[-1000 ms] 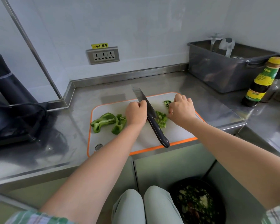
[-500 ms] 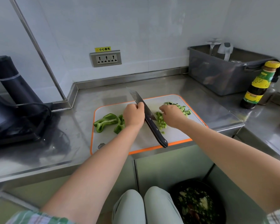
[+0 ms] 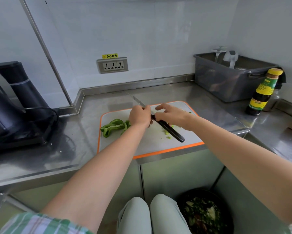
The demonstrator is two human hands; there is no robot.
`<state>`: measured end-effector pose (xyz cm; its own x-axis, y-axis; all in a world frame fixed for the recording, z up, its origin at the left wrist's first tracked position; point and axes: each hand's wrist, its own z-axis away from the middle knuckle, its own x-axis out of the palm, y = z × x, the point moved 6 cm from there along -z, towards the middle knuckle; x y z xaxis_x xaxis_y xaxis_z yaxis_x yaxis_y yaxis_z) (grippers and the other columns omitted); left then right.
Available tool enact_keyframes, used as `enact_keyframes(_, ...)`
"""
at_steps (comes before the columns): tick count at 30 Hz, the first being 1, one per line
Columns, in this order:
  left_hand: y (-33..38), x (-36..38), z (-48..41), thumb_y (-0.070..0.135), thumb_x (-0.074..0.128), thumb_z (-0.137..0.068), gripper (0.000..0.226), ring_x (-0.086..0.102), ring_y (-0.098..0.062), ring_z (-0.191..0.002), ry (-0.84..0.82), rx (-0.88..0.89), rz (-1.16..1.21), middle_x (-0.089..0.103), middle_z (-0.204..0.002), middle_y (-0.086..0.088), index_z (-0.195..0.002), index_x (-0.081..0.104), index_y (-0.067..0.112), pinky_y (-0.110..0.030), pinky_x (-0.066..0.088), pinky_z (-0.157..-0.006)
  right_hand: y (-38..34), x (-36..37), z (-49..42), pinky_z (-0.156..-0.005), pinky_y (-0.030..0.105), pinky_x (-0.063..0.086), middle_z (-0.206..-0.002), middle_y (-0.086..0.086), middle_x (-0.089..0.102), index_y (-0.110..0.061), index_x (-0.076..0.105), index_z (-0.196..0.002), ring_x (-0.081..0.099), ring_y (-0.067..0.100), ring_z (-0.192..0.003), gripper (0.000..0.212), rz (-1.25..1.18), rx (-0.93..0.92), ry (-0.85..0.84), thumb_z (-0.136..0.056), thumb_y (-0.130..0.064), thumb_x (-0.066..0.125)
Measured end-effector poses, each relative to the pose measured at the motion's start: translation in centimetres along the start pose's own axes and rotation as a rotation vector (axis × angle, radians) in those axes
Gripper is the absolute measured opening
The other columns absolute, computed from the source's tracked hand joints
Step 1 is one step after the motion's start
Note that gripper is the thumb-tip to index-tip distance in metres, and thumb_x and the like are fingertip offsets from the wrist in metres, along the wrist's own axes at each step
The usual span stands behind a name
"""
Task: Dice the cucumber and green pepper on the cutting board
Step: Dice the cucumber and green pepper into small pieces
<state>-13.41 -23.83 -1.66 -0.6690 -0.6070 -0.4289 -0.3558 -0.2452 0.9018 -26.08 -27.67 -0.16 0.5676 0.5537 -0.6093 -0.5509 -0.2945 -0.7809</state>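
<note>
A white cutting board (image 3: pixel 148 144) with an orange rim lies on the steel counter. On its left part lie large green pepper strips (image 3: pixel 112 126). A few small green diced bits (image 3: pixel 168 133) are scattered near the board's middle, and more show past my right wrist. My left hand (image 3: pixel 139 116) grips the knife (image 3: pixel 173 133) where blade meets handle; the dark handle points toward me and to the right, and the blade tip points away. My right hand (image 3: pixel 173 115) has its fingers stretched out, the fingertips touching the knife beside my left hand. No whole cucumber is in sight.
A grey tub (image 3: pixel 226 85) stands at the back right with a dark sauce bottle (image 3: pixel 261 93) beside it. A black appliance (image 3: pixel 11 107) with a cable fills the left counter. A wall socket (image 3: pixel 112 65) is behind. A black bin of scraps (image 3: pixel 205 215) sits on the floor by my knees.
My right hand left the diced pile and came across to the knife, fingers now straightened against it. My left hand kept hold of the knife and tilted it flatter.
</note>
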Motion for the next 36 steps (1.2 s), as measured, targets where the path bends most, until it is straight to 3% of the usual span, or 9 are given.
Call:
enact_keyframes(3,0.4,-0.3,0.4,0.026,0.042,-0.092,0.038,0.056,-0.026,-0.046,-0.038,0.006,0.026,0.067,-0.064,-0.015,-0.078,0.064,-0.002,-0.026,0.044,-0.052,-0.4,0.7,0.5,-0.066,0.022,0.047,-0.091,-0.001,0.056,-0.019,0.047,-0.130,0.058,0.012,-0.068,0.044,0.035,-0.010,-0.040,-0.088,-0.018,0.060)
enact_keyframes(6,0.4,-0.9,0.8,0.036,0.043,-0.092,0.042,0.060,-0.027,-0.056,-0.112,0.038,0.051,0.071,-0.073,-0.014,-0.083,0.065,0.001,-0.027,0.046,-0.052,-1.2,0.4,0.6,-0.044,0.015,0.036,-0.068,0.000,0.053,-0.013,0.057,-0.090,0.050,0.011,-0.051,0.007,0.087,-0.076,0.127,-0.091,-0.016,0.051)
enact_keyframes(8,0.1,-2.3,0.7,0.038,0.042,-0.094,0.043,0.062,-0.030,-0.071,-0.074,0.139,-0.111,0.071,-0.078,-0.012,-0.084,0.069,0.005,-0.032,0.047,-0.063,-0.9,0.1,0.3,-0.037,0.017,0.031,-0.058,0.003,0.048,-0.010,0.049,-0.074,0.046,0.012,-0.043,0.017,0.060,-0.055,0.225,-0.091,-0.014,0.047)
enact_keyframes(13,-2.6,-6.6,1.1,0.016,0.055,-0.084,0.025,0.058,-0.038,-0.079,0.145,0.289,-0.551,0.063,-0.074,-0.019,-0.062,0.057,0.005,-0.036,0.043,-0.064,-0.3,0.9,0.2,-0.042,0.019,0.036,-0.055,0.006,0.051,-0.010,0.044,-0.068,0.050,0.016,-0.045,0.022,0.099,0.022,0.215,-0.090,-0.009,0.050)
enact_keyframes(16,-4.8,-6.8,1.6,0.034,0.063,-0.081,0.031,0.058,-0.035,-0.082,0.095,0.214,-0.666,0.064,-0.081,-0.015,-0.062,0.051,0.013,-0.033,0.041,-0.059,0.2,2.4,-0.1,-0.056,0.026,0.046,-0.060,0.012,0.061,-0.007,0.049,-0.067,0.056,0.025,-0.055,0.019,0.208,0.044,0.170,-0.086,-0.005,0.047)
enact_keyframes(19,-6.0,-5.7,1.8,0.044,0.069,-0.075,0.032,0.061,-0.031,-0.085,0.028,0.173,-0.758,0.065,-0.086,-0.010,-0.074,0.057,0.014,-0.029,0.037,-0.059,0.5,3.8,0.0,-0.051,0.026,0.046,-0.056,0.009,0.057,-0.007,0.042,-0.069,0.055,0.023,-0.048,0.018,0.301,0.075,0.106,-0.086,-0.003,0.044)
enact_keyframes(25,-6.6,-4.5,1.7,0.030,0.074,-0.074,0.034,0.062,-0.033,-0.093,0.042,0.229,-0.580,0.067,-0.095,-0.012,-0.096,0.059,0.007,-0.035,0.039,-0.063,1.2,4.1,-0.3,-0.049,0.028,0.046,-0.077,0.023,0.068,-0.002,0.045,-0.079,0.055,0.024,-0.047,0.009,0.335,0.119,0.033,-0.087,-0.002,0.041)
enact_keyframes(29,-5.7,-2.3,2.7,0.044,0.079,-0.071,0.064,0.061,-0.031,-0.097,-0.009,0.272,-0.461,0.068,-0.102,-0.010,-0.118,0.052,0.011,-0.037,0.047,-0.075,0.8,4.5,-0.8,-0.056,0.030,0.050,-0.056,0.013,0.062,-0.003,0.047,-0.071,0.056,0.025,-0.047,0.013,0.439,0.094,0.019,-0.083,-0.001,0.042)
enact_keyframes(36,-6.2,-1.8,3.3,0.030,0.072,-0.078,0.037,0.060,-0.021,-0.087,-0.079,0.421,-0.373,0.062,-0.094,-0.001,-0.112,0.064,0.017,-0.027,0.043,-0.074,1.3,4.6,-0.7,-0.044,0.023,0.040,-0.049,0.010,0.056,-0.005,0.042,-0.079,0.051,0.023,-0.039,0.004,0.434,0.083,0.043,-0.084,-0.005,0.042)
